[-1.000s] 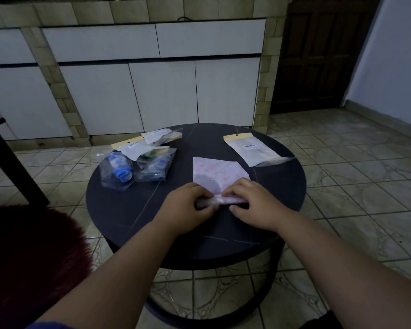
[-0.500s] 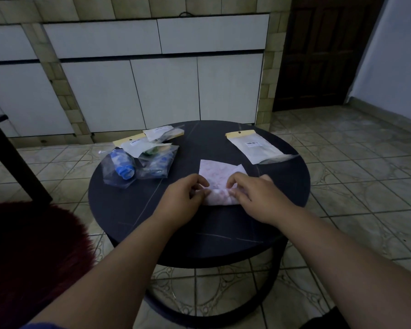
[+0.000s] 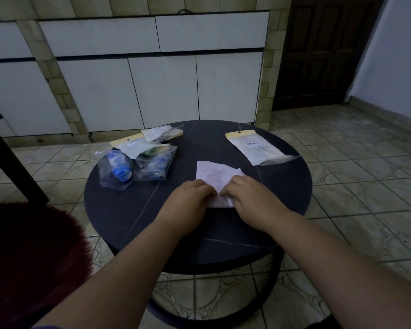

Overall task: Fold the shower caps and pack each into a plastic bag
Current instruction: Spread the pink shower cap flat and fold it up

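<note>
A pale pink shower cap (image 3: 214, 175), folded flat, lies in the middle of the round dark table (image 3: 287, 186). My left hand (image 3: 190, 199) grips its near left part with curled fingers. My right hand (image 3: 249, 198) pinches its near right part, fingers curled over the fold. The cap's near edge is rolled up under both hands. An empty clear plastic bag (image 3: 259, 150) with a yellow header lies at the table's far right.
Several packed plastic bags (image 3: 138, 162), some with blue and green contents, are piled at the table's far left. A dark red furry seat (image 3: 33, 257) is at the lower left. White cabinets (image 3: 161, 89) stand behind; tiled floor surrounds the table.
Both hands have rolled the cap's near edge further away from me, so less of the flat cap shows beyond my fingers.
</note>
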